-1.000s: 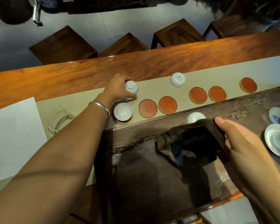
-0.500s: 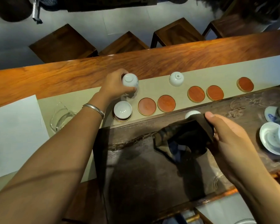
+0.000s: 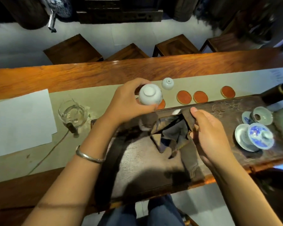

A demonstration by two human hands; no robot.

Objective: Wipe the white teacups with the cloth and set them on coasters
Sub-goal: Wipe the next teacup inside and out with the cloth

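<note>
White porcelain teacup (image 3: 149,94) is held inverted in the left hand (image 3: 126,103); thin, fragile, likely slippery, best gripped around its wall; dark cloth (image 3: 171,131) is pinched by the right hand (image 3: 209,132).

Two hands: left hand (image 3: 127,101), right hand (image 3: 209,132). Two white teacups in full sight, both bottom-up: one (image 3: 149,94) gripped in the left hand, one (image 3: 167,84) on the runner behind. A white sliver (image 3: 176,112) behind the cloth, cannot tell what it is. One dark cloth (image 3: 173,134). Four coasters visible: one (image 3: 161,104) mostly hidden behind the held cup, two side by side (image 3: 184,97) (image 3: 200,97), one (image 3: 228,91) further right. One glass pitcher (image 3: 72,115). One white sheet (image 3: 20,119). One bracelet (image 3: 88,155). Four wooden stools (image 3: 74,49) (image 3: 127,52) (image 3: 175,45) (image 3: 222,42). Blue-and-white dishes at right: one lidded bowl (image 3: 253,136), small pieces (image 3: 258,117) overlapping, count unclear. One dark tea tray (image 3: 227,108) on one tabletop (image 3: 105,70).
</note>
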